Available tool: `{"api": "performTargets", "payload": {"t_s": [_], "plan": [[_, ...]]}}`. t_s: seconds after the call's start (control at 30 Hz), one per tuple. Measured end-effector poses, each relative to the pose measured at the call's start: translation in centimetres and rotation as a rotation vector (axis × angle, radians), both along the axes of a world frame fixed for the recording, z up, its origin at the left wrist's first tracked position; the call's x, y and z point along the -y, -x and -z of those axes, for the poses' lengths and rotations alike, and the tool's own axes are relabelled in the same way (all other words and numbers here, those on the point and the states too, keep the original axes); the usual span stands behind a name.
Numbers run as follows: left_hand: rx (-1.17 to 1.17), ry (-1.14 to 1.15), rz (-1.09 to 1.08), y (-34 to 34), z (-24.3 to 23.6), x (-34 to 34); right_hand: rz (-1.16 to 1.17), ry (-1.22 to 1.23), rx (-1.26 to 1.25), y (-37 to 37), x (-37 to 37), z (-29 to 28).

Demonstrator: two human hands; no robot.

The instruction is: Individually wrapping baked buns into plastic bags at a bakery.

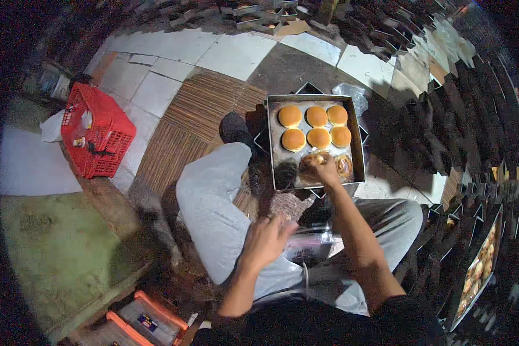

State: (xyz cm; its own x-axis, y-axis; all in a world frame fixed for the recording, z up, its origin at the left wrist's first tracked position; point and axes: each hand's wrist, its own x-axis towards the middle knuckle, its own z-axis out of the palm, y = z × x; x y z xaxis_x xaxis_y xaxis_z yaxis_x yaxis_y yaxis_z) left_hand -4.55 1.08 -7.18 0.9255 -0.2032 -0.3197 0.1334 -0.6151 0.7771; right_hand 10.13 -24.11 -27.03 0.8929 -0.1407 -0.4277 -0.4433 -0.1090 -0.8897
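**Right hand (327,172) among the buns (294,139)**

We judged the step to be handling pieces one by one at the tray's (281,158) near edge; the next move called for a light grip. A seemingly wrapped bun (344,167) lay by its near right corner. Motion blur and the fingers obscured the adjacent piece, so we couldn't tell whether the right hand grasped it, nor whether the blurred left hand (267,239) was empty.

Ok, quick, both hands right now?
Left hand: blurred; open or closed can't be told.
Right hand: at a bun in the tray; grip unclear.
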Motion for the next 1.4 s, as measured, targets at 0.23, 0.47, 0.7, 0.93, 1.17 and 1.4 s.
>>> {"api": "performTargets", "payload": {"t_s": [0.23, 0.47, 0.7, 0.93, 1.17, 1.4], "plan": [[0.074, -0.172, 0.348, 1.4, -0.1, -2.3, -0.479, 0.53, -0.024, 2.8, -3.8, -10.3], [0.27, -0.086, 0.34, 4.4, -1.9, -0.5, -0.962, 0.526, 0.456, 17.3, -2.7, -21.2], [0.463, -0.157, 0.26, 6.2, -3.3, 1.4, -0.978, 0.813, 0.606, 20.7, -1.1, -20.4], [0.253, -0.006, 0.276, -0.4, -6.4, 4.2, -0.453, 0.415, 0.664, 15.9, 2.3, -31.5], [0.766, -0.174, 0.664, -5.2, -10.6, 4.9, -0.602, 0.426, 0.601, 18.1, 2.0, -32.8], [0.817, -0.096, 0.662, -3.3, -12.4, 4.4, -0.605, 0.515, 0.633, 15.1, -1.9, -27.1]]}}
